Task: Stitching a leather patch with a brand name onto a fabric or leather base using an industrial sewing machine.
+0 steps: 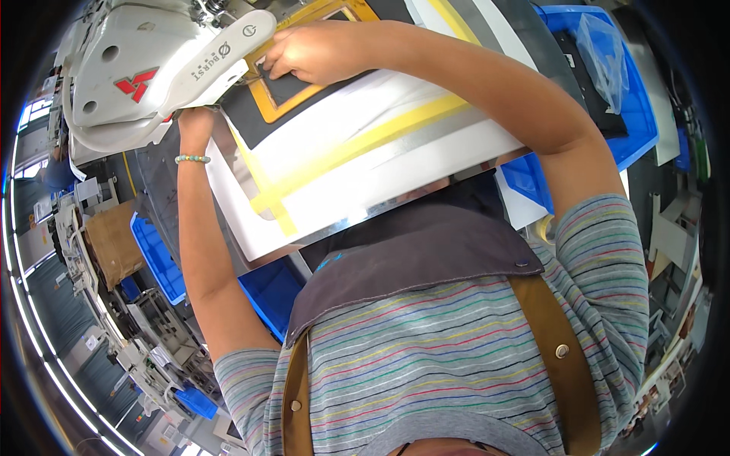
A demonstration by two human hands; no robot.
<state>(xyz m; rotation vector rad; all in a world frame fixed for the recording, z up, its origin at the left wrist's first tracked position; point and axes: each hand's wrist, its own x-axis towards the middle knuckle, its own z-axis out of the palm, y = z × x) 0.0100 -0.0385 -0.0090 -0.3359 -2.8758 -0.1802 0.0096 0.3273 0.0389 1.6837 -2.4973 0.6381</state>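
A white sewing machine head [144,76] fills the upper left. My right hand [323,53] reaches in from the right, its bent fingers apart and resting on a yellow frame [280,111] and the dark material [293,90] inside it. The fingertips are close to the machine's needle area. My left hand [196,121] goes up under the machine's near edge, next to the white sheet's left side; its fingers are hidden there. Beneath the frame lies a white sheet [342,194] with yellow tape strips [365,140] along it.
Blue bins stand to the left [156,258] and far right [642,114], the right one holding dark material and a clear plastic bag [601,61]. A shiny plate edge [380,209] runs before my apron [418,251]. A cardboard box [114,243] sits at the left.
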